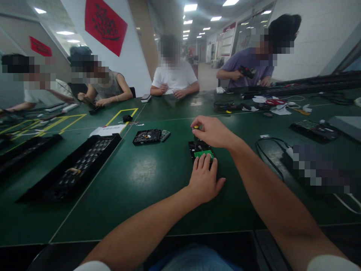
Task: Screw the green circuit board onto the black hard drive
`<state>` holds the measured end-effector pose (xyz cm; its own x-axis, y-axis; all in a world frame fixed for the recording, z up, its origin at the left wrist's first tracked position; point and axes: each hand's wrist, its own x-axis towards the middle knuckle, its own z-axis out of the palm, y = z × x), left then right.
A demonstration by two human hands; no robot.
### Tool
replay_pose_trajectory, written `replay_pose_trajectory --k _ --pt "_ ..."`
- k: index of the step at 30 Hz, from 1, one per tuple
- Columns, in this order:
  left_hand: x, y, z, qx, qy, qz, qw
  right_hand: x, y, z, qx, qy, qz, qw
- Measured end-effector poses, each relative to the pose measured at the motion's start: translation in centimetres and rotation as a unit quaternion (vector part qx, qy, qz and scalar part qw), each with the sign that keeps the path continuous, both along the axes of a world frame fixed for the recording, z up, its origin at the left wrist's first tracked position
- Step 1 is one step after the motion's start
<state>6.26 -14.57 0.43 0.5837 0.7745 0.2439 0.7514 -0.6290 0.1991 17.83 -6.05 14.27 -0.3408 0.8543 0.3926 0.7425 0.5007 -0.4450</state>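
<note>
Flat on the green table lies a hard drive (192,149) with a green circuit board (203,154) on its upper side. My left hand (204,180) rests on its near end, fingers spread and stretched out, covering that part. Above the far end, my right hand (213,131) pinches a yellow-topped screwdriver (196,127) between thumb and fingers; its lower part is dark and hard to make out. To the left sits another hard drive (146,137), touching or close to a small loose circuit board (165,135).
Long black trays (76,169) stand on the left. On the right are another drive (313,130), a grey box (346,126), a black cable (270,160) and a pixelated object (318,165). Cables and paper scraps (282,109) lie farther back. Several people sit across the table.
</note>
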Motion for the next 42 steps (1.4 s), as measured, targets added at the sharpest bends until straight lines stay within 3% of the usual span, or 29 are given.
replay_pose_trajectory --k 6,13,19,26,35,42 --pt "0.02 -0.05 0.04 0.002 0.004 -0.002 1.000 0.09 0.19 0.09 0.012 -0.018 0.039 0.999" --pt "0.07 -0.05 -0.09 0.006 0.003 0.004 1.000 0.23 0.15 -0.15 0.003 -0.035 0.006 0.999" --pt "0.05 -0.14 0.11 -0.001 0.000 0.004 1.000 0.27 0.41 -0.04 0.024 -0.053 0.033 0.998" --pt "-0.02 -0.10 0.25 -0.004 0.002 0.001 1.000 0.36 0.30 -0.20 0.004 0.000 0.004 1.000" --pt "-0.03 -0.04 -0.10 0.003 -0.002 0.000 1.000 0.20 0.23 0.07 0.011 -0.019 0.028 0.999" --pt "-0.10 -0.08 0.07 0.000 0.007 -0.001 1.000 0.20 0.17 -0.02 -0.010 -0.004 -0.004 1.000"
